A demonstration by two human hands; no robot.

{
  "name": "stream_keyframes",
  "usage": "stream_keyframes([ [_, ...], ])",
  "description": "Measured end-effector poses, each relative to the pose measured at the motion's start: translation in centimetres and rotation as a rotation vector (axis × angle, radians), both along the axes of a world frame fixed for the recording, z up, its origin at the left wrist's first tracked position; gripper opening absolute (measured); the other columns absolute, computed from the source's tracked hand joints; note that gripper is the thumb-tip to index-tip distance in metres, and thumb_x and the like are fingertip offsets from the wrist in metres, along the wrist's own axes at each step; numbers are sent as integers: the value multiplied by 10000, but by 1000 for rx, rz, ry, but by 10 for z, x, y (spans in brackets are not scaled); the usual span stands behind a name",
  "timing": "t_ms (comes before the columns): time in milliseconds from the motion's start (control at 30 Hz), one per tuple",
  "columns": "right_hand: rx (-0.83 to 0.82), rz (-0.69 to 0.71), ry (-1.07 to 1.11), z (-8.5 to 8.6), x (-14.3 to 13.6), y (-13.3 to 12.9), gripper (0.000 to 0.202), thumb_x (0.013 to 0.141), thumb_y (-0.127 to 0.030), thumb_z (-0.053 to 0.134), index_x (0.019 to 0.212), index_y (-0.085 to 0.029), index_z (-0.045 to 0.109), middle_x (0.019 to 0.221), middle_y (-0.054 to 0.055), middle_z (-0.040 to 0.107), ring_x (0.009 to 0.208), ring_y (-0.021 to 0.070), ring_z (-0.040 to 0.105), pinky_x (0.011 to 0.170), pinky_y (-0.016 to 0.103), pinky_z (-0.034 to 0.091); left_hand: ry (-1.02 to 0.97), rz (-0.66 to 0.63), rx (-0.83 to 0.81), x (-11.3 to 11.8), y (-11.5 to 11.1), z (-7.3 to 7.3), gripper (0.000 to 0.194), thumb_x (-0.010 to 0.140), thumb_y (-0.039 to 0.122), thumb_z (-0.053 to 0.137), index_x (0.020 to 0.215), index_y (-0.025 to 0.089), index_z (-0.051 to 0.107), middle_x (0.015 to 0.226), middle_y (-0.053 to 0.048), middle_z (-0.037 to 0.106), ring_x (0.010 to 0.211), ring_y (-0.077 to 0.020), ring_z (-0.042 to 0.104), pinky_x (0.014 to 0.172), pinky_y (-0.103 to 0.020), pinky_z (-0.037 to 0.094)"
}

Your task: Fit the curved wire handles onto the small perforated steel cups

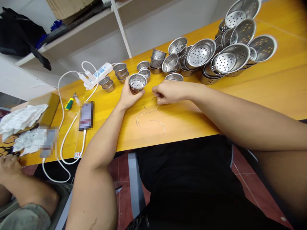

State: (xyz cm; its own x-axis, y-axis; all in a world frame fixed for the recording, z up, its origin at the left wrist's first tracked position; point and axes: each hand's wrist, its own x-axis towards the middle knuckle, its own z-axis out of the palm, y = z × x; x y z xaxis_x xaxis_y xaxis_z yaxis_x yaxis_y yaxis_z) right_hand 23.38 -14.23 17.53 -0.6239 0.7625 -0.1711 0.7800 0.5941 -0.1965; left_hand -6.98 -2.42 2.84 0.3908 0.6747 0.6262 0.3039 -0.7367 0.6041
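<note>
A small metal cup with holes in its base (137,81) is held in my left hand (129,95), its opening facing up. To the right of it my right hand (165,92) is closed, with curled fingers low over the table; what they hold, if anything, is hidden. Several thin curved wires lie on the yellow table below my hands, among them one at the front (161,122). Just behind my right hand stands another metal cup (174,77), partly covered by the hand.
Stacks of perforated metal cups (200,53) line the back and right. A power strip (100,75), white cables, a phone (85,115) and a green-yellow tool (69,104) lie left. Another person's hand (11,164) rests at the far left, near plastic bags (30,140).
</note>
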Motion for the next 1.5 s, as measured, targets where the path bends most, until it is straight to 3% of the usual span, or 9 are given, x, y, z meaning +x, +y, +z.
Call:
stream_keyframes([
  [200,-145,-17,389,-6,9,10,385,968,-17,742,1298,-206,807,940,-4,808,822,209,714,834,331,511,-64,-91,-82,-6,5,-1,1134,925,989,956,1757,431,425,1696,-126,650,1607,-368,761,1336,-619,739],
  [333,-137,-73,463,-7,11,11,231,1040,-78,728,1201,-206,833,888,8,772,793,209,664,810,346,528,-53,-101,-159,-5,-4,5,1136,971,954,945,1834,489,372,1755,-134,637,1638,-386,774,1298,-671,781],
  [467,-93,-137,585,-12,12,15,123,1144,-259,735,1175,-220,848,936,57,808,881,254,686,832,381,574,-77,-91,-195,2,-14,11,1158,934,1037,918,1807,463,419,1672,-124,716,1504,-358,869,1310,-698,779],
  [667,-62,-130,743,-27,18,28,448,1210,-658,763,1288,-231,869,987,88,807,922,291,713,863,424,602,-101,-120,-219,4,-12,13,1220,833,1115,924,1745,434,485,1586,-110,770,1433,-353,906,1304,-702,773],
  [833,37,-215,803,-26,16,26,661,1234,-836,642,1479,-251,827,1014,102,811,934,321,738,891,459,634,-136,-125,-228,0,-8,11,1115,875,1044,970,1696,430,534,1543,-86,778,1375,-331,927,1249,-659,797],
  [967,63,-295,747,-21,10,19,764,1211,-944,588,1516,-280,810,1061,108,817,1007,347,755,914,460,650,-62,-87,-188,3,-13,15,1122,910,1039,942,1747,431,508,1626,-96,754,1503,-345,869,1347,-651,737],
  [1167,109,-283,712,-21,-2,15,601,1268,-759,637,1486,-239,844,1089,124,833,973,332,744,949,476,650,6,-94,-51,17,-21,16,1154,902,1031,953,1765,414,500,1664,-114,719,1646,-385,756,1471,-667,620],
  [1333,125,-339,676,-22,-12,14,388,1277,-451,621,1431,-211,885,1100,123,862,1006,329,779,985,456,648,23,-102,-48,30,-31,16,1192,857,1061,966,1736,405,499,1634,-100,698,1573,-373,793,1410,-631,658],
  [1500,134,-367,639,-22,-17,13,367,1275,-351,587,1453,-200,871,1145,132,888,1044,329,807,1000,430,652,28,-80,-35,31,-30,15,1159,859,1059,964,1694,397,508,1608,-85,711,1522,-352,811,1360,-596,679],
])
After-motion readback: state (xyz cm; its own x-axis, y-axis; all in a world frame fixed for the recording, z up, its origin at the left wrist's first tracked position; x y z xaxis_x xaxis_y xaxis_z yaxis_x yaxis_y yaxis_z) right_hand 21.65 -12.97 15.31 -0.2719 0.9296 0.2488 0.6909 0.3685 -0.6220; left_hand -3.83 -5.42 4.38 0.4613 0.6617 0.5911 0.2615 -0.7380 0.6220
